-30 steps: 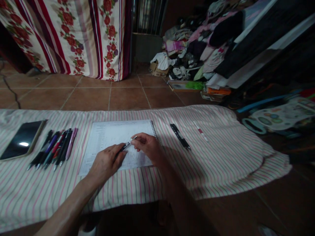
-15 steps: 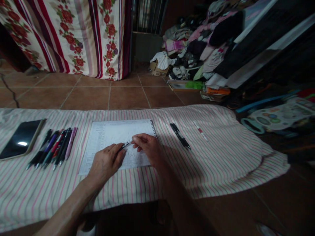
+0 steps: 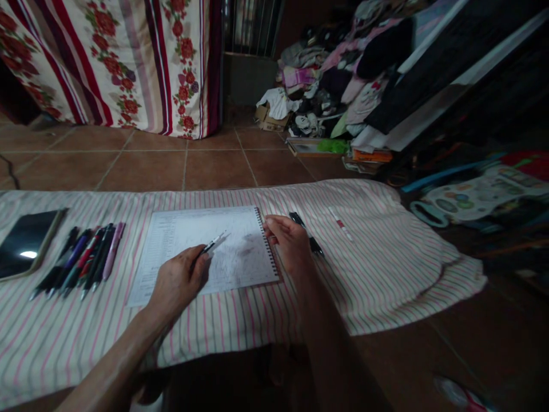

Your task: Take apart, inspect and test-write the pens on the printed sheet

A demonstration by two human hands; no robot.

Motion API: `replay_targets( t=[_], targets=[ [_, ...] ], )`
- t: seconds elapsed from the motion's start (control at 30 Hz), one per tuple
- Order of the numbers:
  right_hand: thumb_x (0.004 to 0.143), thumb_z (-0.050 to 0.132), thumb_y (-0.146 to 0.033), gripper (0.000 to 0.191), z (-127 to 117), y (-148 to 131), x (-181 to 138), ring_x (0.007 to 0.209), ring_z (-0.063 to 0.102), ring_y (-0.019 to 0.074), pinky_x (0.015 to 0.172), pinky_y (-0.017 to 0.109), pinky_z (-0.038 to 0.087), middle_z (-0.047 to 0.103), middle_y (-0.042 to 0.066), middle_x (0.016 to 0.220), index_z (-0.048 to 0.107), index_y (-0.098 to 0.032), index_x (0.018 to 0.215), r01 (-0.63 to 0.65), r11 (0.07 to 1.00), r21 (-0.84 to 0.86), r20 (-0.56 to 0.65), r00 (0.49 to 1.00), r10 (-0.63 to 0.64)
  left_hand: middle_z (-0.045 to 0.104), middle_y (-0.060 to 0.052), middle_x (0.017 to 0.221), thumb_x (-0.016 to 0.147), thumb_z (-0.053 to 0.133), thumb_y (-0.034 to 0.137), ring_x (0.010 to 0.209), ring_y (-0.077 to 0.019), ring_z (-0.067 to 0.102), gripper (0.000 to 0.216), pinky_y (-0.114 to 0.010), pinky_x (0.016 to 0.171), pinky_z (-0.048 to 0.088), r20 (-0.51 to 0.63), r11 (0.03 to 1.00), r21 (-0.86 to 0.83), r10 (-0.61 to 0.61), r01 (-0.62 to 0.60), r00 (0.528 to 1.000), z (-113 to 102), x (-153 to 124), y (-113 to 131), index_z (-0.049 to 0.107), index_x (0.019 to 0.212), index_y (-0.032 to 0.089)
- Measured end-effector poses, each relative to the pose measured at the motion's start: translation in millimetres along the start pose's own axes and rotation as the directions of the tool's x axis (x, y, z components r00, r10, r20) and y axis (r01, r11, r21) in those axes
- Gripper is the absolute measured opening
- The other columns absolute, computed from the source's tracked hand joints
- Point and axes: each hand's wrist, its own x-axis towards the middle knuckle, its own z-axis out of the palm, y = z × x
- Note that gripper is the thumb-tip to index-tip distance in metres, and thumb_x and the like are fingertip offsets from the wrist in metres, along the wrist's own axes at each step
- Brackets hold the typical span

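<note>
My left hand grips a black pen, its pale tip pointing up and right over the spiral notebook lying open on the striped cloth. My right hand rests at the notebook's spiral edge, fingers curled together, right beside a black pen lying on the cloth. I cannot make out whether those fingers hold anything.
A row of several pens lies left of the notebook, with a dark phone beyond them. A white pen with a red mark lies farther right. Behind are tiled floor, a floral curtain and piled clothes.
My right hand has let go of the pen tip and moved right to the notebook's spiral edge. The left hand keeps the pen. The view shifted slightly right.
</note>
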Motion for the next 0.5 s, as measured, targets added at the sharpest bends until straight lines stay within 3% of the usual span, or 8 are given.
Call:
replay_targets(
  t=[0.3, 0.5],
  targets=[
    [0.067, 0.06, -0.033, 0.026, 6.4, 5.8, -2.0, 0.058, 0.057, 0.0129, 0.048, 0.022, 0.041, 0.061, 0.001, 0.062, 0.066, -0.016, 0.086, 0.062, 0.985, -0.161, 0.099, 0.994, -0.046, 0.07, -0.007, 0.089, 0.088, 0.032, 0.035, 0.078, -0.0202, 0.066, 0.038, -0.029, 0.067, 0.05, -0.017, 0.997, 0.06, 0.041, -0.04, 0.999, 3.1, 2.1, 6.2, 0.059, 0.105, 0.015],
    [0.068, 0.06, -0.032, 0.023, 16.2, 6.4, -6.2, 0.054, 0.054, 0.0117, 0.046, 0.022, 0.04, 0.059, 0.0, 0.057, 0.067, -0.016, 0.083, 0.069, 0.989, -0.132, 0.219, 0.975, -0.039, 0.069, -0.007, 0.091, 0.089, 0.031, 0.034, 0.079, -0.0199, 0.065, 0.037, -0.029, 0.064, 0.049, -0.016, 0.991, 0.116, 0.076, -0.073, 0.997, 6.8, 2.4, 12.5, 0.058, 0.106, 0.016]
  ],
)
